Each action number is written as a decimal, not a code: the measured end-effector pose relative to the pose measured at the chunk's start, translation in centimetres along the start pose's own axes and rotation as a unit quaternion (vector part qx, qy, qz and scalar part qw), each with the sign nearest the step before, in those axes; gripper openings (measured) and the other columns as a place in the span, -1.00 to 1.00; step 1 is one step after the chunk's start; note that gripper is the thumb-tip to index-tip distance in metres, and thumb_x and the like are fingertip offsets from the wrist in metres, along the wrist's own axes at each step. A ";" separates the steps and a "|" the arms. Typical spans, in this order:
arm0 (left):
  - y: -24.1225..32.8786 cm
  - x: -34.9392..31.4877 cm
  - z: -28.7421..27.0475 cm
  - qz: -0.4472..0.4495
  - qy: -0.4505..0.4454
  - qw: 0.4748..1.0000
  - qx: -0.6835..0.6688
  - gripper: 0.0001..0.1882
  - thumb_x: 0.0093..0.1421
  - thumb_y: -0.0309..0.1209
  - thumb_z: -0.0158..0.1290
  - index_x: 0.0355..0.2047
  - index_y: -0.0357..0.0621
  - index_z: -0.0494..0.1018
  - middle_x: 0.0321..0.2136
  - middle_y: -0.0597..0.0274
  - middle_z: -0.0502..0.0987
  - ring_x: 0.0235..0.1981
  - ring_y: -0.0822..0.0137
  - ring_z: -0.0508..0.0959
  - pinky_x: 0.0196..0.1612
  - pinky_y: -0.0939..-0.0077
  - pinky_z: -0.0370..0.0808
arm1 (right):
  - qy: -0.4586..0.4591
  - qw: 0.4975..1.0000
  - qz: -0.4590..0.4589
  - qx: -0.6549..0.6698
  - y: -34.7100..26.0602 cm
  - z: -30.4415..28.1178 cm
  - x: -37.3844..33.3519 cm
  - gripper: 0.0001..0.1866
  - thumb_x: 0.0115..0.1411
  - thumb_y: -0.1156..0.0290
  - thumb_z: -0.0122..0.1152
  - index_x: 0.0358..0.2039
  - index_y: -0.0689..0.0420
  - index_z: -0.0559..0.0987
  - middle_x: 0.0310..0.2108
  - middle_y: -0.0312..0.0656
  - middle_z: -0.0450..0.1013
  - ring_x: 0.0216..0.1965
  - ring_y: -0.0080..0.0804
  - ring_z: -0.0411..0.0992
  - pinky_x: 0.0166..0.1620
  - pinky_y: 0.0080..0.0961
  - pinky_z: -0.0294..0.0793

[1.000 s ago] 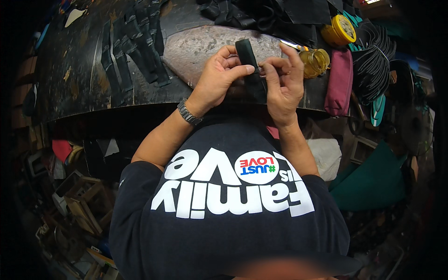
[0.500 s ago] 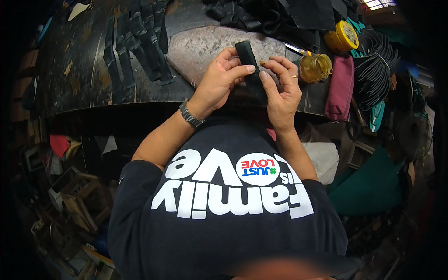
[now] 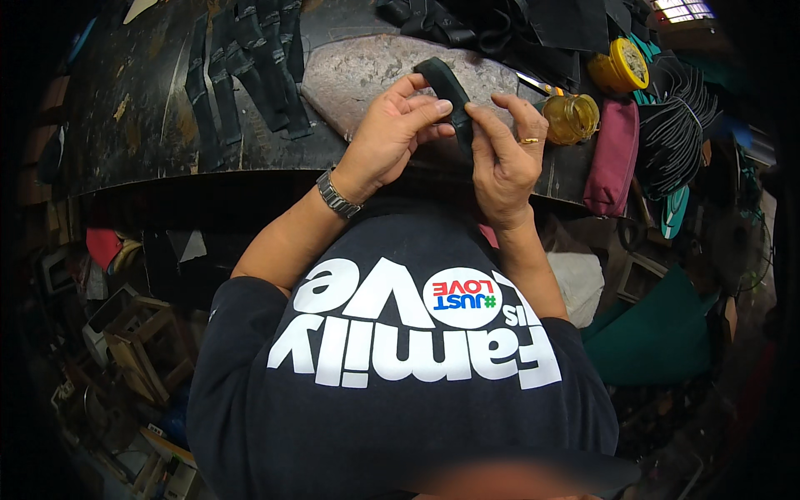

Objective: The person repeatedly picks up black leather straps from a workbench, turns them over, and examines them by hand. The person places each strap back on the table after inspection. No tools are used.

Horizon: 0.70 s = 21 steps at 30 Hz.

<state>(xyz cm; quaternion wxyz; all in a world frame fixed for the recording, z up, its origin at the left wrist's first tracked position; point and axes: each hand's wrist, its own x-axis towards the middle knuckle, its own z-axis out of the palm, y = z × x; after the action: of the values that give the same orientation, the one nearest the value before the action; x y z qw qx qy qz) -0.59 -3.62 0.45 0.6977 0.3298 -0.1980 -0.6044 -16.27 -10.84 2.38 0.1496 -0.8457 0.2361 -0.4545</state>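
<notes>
A black strip (image 3: 447,84), like leather or rubber, is held up over the near edge of a worn stone slab (image 3: 354,73). Its upper end curves over to the left. My left hand (image 3: 390,132) is closed on the strip's left side, thumb on top and fingers behind. The index finger and thumb of my right hand (image 3: 506,167) pinch its right edge, lower down. The strip's lower end drops between my hands and is partly hidden. Just right of my right hand stands an open glass jar (image 3: 572,119) with amber-coloured contents.
Several black strips (image 3: 258,71) lie on the dark table (image 3: 125,100) at left. More black material (image 3: 467,21) is heaped at the back. On the right are a yellow tub (image 3: 618,65), a maroon pouch (image 3: 612,158), a bundle of black cords (image 3: 677,125) and a yellow-handled tool (image 3: 542,85).
My right index finger and thumb have closed onto the strip's edge; before, the fingers were raised and more apart. The strip has turned and now bends more. My left hand keeps its hold.
</notes>
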 end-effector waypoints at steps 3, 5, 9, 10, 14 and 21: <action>-0.1 -0.1 0.1 0.011 0.019 1.000 0.014 -0.56 0.31 -0.53 0.10 0.16 -0.24 0.27 -0.22 0.18 0.61 -0.28 0.48 0.60 -0.18 0.58 0.62 | -0.027 0.999 -0.024 0.005 -0.3 -0.2 0.2 -0.64 -0.06 0.73 0.26 -0.23 0.10 0.71 -0.06 -0.14 0.45 0.04 -0.13 0.36 0.06 -0.31 0.37; -0.2 -0.1 0.2 0.020 0.025 0.999 0.026 -0.56 0.31 -0.54 0.10 0.16 -0.25 0.27 -0.22 0.18 0.61 -0.29 0.48 0.60 -0.20 0.60 0.62 | -0.080 0.996 -0.014 0.023 -0.5 -0.8 0.3 -0.57 -0.10 0.79 0.18 -0.23 0.09 0.71 0.00 -0.12 0.43 0.07 -0.13 0.35 0.10 -0.31 0.36; 0.2 0.1 0.1 0.033 0.017 0.998 0.041 -0.57 0.30 -0.54 0.11 0.15 -0.24 0.29 -0.22 0.17 0.62 -0.30 0.49 0.60 -0.21 0.61 0.61 | -0.094 0.968 0.074 0.220 -0.5 -1.8 0.7 -0.42 -0.11 0.79 0.04 -0.03 0.14 0.63 0.17 -0.02 0.30 0.19 -0.14 0.31 0.24 -0.36 0.28; 0.4 0.1 0.1 0.041 0.010 0.999 0.035 -0.57 0.30 -0.54 0.11 0.15 -0.23 0.29 -0.22 0.17 0.63 -0.30 0.49 0.60 -0.22 0.61 0.61 | -0.055 0.959 0.091 0.261 -0.2 -1.7 1.0 -0.30 -0.04 0.75 0.07 0.20 0.17 0.44 0.17 -0.02 0.31 0.19 -0.18 0.32 0.27 -0.34 0.25; 1.5 0.3 -0.7 0.063 -0.006 0.997 0.034 -0.57 0.30 -0.53 0.11 0.15 -0.18 0.30 -0.20 0.22 0.62 -0.29 0.50 0.60 -0.20 0.65 0.60 | -0.135 0.869 0.259 0.400 0.9 -2.5 1.3 -0.28 0.17 0.65 0.05 0.38 0.15 0.20 -0.12 -0.16 0.46 -0.06 -0.45 0.41 0.07 -0.51 0.37; 1.9 0.5 -1.1 0.031 0.013 0.999 -0.029 -0.71 0.40 -0.36 0.00 0.08 -0.15 0.39 -0.08 0.26 0.58 -0.07 0.46 0.57 0.01 0.50 0.55 | -0.179 0.832 0.302 0.429 0.5 -2.9 0.6 -0.29 0.20 0.68 0.04 0.38 0.13 0.19 -0.35 -0.32 0.43 -0.32 -0.68 0.32 -0.19 -0.70 0.29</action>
<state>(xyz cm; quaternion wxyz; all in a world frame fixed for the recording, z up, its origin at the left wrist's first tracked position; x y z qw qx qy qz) 1.65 -3.75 0.92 0.7276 0.3106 -0.1813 -0.5842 -18.52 -11.68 4.12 0.6672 -0.6495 0.2299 -0.2830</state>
